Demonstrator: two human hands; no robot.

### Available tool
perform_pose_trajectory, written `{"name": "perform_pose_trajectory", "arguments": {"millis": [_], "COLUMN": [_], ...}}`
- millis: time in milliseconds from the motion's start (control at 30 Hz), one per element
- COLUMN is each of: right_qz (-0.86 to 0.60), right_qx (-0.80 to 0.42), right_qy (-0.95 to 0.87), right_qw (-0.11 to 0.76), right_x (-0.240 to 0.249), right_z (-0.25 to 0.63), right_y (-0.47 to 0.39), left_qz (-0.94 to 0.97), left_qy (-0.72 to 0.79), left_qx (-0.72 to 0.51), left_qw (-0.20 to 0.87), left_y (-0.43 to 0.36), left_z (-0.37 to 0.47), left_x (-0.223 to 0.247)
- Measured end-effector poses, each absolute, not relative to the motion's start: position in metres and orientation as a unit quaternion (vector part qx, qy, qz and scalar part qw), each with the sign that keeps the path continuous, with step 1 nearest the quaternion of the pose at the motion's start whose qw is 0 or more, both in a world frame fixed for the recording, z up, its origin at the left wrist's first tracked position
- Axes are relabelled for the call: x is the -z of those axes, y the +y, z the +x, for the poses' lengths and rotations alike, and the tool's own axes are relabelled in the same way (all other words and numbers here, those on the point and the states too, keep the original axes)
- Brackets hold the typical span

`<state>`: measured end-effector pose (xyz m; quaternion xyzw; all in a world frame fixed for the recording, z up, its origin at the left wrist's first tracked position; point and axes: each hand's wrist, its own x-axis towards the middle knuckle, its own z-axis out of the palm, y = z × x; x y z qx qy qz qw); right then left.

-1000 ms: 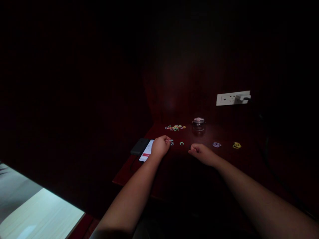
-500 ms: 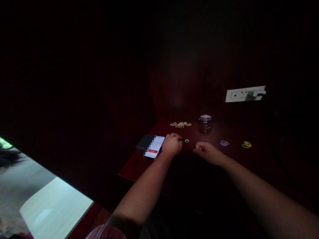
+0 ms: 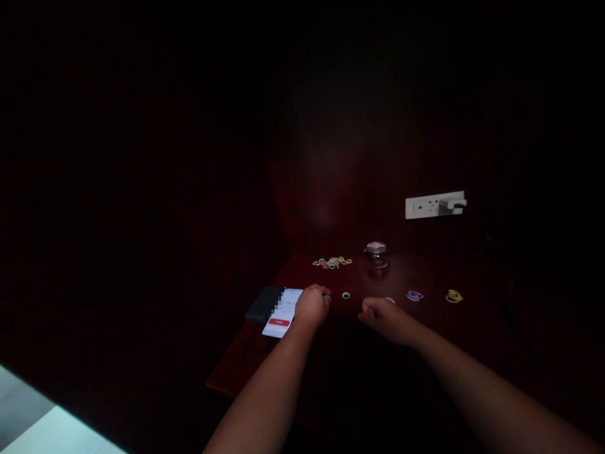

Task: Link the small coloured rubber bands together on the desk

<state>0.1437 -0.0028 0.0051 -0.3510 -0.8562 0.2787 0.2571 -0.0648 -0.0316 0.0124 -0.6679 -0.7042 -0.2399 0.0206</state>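
My left hand (image 3: 312,305) rests on the dark red table beside the phone, its fingers curled together. A small pale bluish band (image 3: 326,296) shows at its fingertips; whether it is gripped I cannot tell. My right hand (image 3: 385,320) is closed with thumb and fingers together, and what is inside is hidden. Just behind it peeks a pink band (image 3: 390,300). A green hair band (image 3: 346,295) lies between the hands. Farther right are purple bands (image 3: 414,296) and yellow bands (image 3: 454,296). A mixed pile of coloured bands (image 3: 333,262) lies farther back.
A clear round jar (image 3: 377,256) with a lid stands at the back. Left of my left hand lie a lit phone (image 3: 278,321) and a black box-like device (image 3: 263,304). A white socket panel (image 3: 425,206) with a plug is on the dark wall.
The camera view has shifted, so the table and objects appear lower and slightly left. A pink band now shows behind my right hand. Both hands keep nearly the same pose.
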Motion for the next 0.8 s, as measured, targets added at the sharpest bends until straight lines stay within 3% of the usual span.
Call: {"name": "perform_pose_trajectory", "arguments": {"millis": [233, 433, 633, 800], "right_qz": [-0.356, -0.367, -0.361, -0.356], "right_qx": [-0.287, -0.261, -0.224, -0.174], "right_qy": [-0.855, -0.862, -0.89, -0.908], "right_qw": [0.246, 0.232, 0.163, 0.135], "right_x": [-0.008, -0.013, -0.03, -0.038], "right_z": [0.143, 0.144, 0.146, 0.147], "right_y": [-0.005, -0.009, -0.018, -0.023], "left_qz": [-0.695, -0.722, -0.759, -0.769], "left_qy": [-0.682, -0.682, -0.65, -0.639], "left_qx": [0.222, 0.103, 0.007, 0.001], "left_qw": [0.051, 0.052, 0.016, 0.016], "left_y": [-0.03, 0.015, 0.083, 0.124], "left_z": [-0.072, -0.073, -0.055, -0.036], "left_x": [-0.038, -0.08, -0.07, -0.058]}}
